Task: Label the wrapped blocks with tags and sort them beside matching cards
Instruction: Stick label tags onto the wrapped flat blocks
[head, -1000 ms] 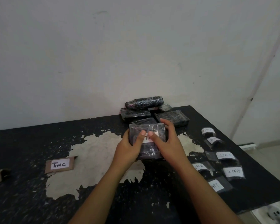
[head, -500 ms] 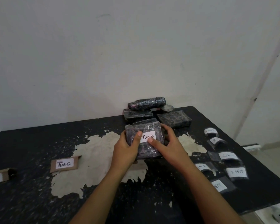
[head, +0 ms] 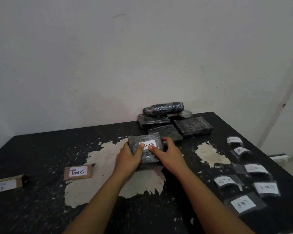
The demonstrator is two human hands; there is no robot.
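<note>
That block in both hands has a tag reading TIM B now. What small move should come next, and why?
Probably carry the wrapped block leftward. Both the left hand and right hand grip it with its TIM B tag on top. The far-left card seems marked B, though blurred; the nearer card reads TIM C.

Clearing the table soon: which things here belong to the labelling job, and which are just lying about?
Job: wrapped block tagged "TIM B" held by left hand and right hand; unlabelled wrapped blocks; loose tags; "TIM C" card; second card.
Lying about: nothing visible.

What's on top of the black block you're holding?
A white tag reading "Tim B" lies on the wrapped block. Both thumbs press its edges, left hand, right hand, hiding its corners.
</note>
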